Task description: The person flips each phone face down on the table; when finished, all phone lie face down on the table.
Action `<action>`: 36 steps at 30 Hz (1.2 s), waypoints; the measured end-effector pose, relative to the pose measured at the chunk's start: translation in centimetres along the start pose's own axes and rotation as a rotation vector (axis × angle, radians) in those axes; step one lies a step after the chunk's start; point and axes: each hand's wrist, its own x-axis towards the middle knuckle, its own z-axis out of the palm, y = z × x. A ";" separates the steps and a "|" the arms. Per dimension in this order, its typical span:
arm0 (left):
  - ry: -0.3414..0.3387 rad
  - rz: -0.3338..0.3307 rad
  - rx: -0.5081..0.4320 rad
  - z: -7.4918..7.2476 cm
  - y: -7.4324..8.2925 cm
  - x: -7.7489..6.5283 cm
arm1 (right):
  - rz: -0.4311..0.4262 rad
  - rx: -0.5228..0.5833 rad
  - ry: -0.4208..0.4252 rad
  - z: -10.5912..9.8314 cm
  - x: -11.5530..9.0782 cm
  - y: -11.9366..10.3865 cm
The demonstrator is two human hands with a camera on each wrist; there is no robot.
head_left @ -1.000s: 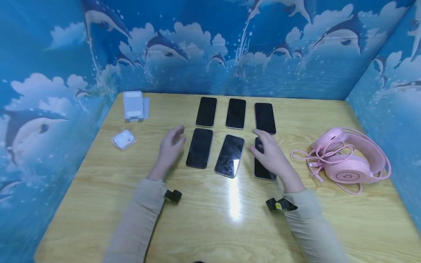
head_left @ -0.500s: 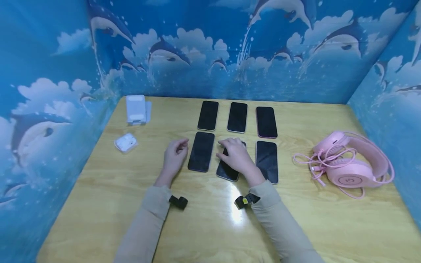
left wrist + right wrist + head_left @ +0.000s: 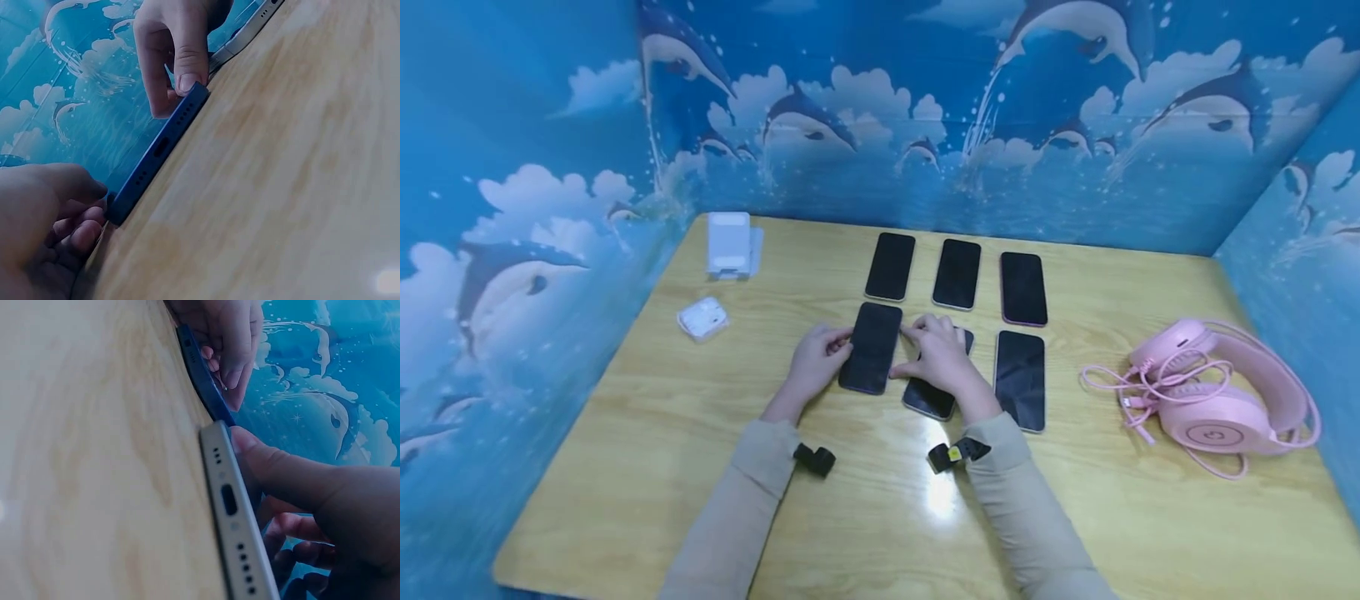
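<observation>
A dark blue-edged smartphone (image 3: 871,348) lies screen up on the table, between my two hands. My left hand (image 3: 814,363) holds its left edge with thumb and curled fingers, seen closer in the left wrist view at the phone's lower corner (image 3: 119,212). At the right edge, my right hand (image 3: 942,357) touches the phone with thumb and forefinger spread apart. The right palm is above a silver-edged smartphone (image 3: 931,398), partly hiding it; its port side (image 3: 232,500) shows in the right wrist view. Another smartphone (image 3: 1019,382) lies right of that hand.
Three more smartphones make a back row: left (image 3: 891,267), middle (image 3: 957,274) and right (image 3: 1023,288). Pink headphones (image 3: 1210,417) with a coiled cable sit at the right. A white stand-like item (image 3: 728,242) and a small clear-and-white case (image 3: 703,318) are at the left.
My right hand has moved left from the rightmost front phone, over the middle one, to the blue-edged phone's right edge. My left hand has closed in on its left edge.
</observation>
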 end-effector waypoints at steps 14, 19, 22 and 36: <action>-0.048 -0.002 -0.025 0.2 0.2 -0.6 | -0.024 0.196 0.129 0.7 -0.3 0.2; -0.069 0.011 -0.016 0.0 0.5 -0.2 | -0.072 0.266 0.226 0.5 0.1 -0.1; -0.089 0.012 -0.005 0.0 0.4 0.0 | -0.101 0.305 0.254 0.4 0.2 -0.5; -0.052 0.043 -0.341 -1.7 4.4 -1.4 | -0.148 0.373 0.166 1.2 0.4 -2.3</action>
